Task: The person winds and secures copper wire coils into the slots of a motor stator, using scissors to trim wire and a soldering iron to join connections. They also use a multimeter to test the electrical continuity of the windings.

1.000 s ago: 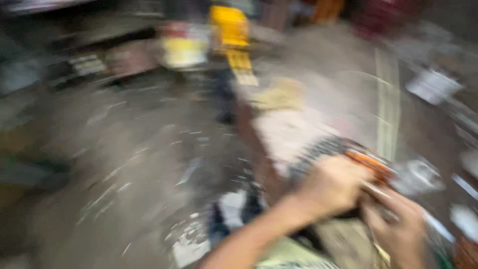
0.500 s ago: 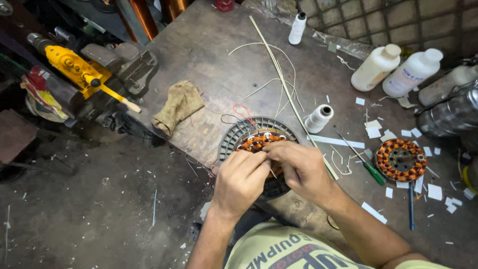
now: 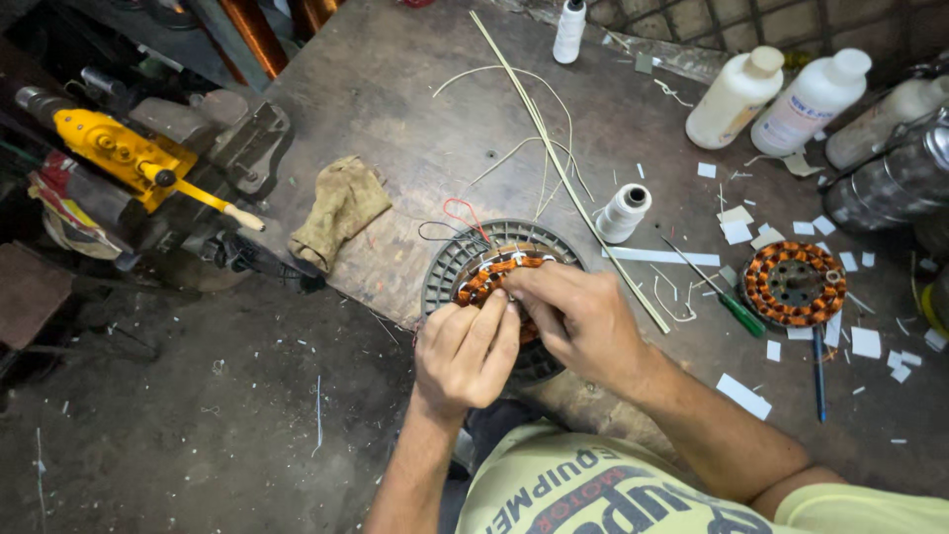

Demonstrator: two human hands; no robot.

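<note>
Copper-wound stator [image 3: 494, 275] sits in a grey ribbed housing [image 3: 450, 267] at the near edge of the worktop [image 3: 395, 119]. Your left hand [image 3: 465, 346] and right hand [image 3: 578, 316] both pinch at its windings, fingers closed on them. White thread spool [image 3: 625, 212] just beyond; second wound stator [image 3: 794, 284] well right; tan rag [image 3: 338, 208] left.

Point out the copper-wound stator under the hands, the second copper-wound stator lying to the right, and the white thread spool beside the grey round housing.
copper-wound stator under the hands [image 3: 486, 278], head view, on its exposed orange windings.
second copper-wound stator [image 3: 794, 283], head view, on its dark centre.
white thread spool [image 3: 623, 214], head view, on its side.
</note>
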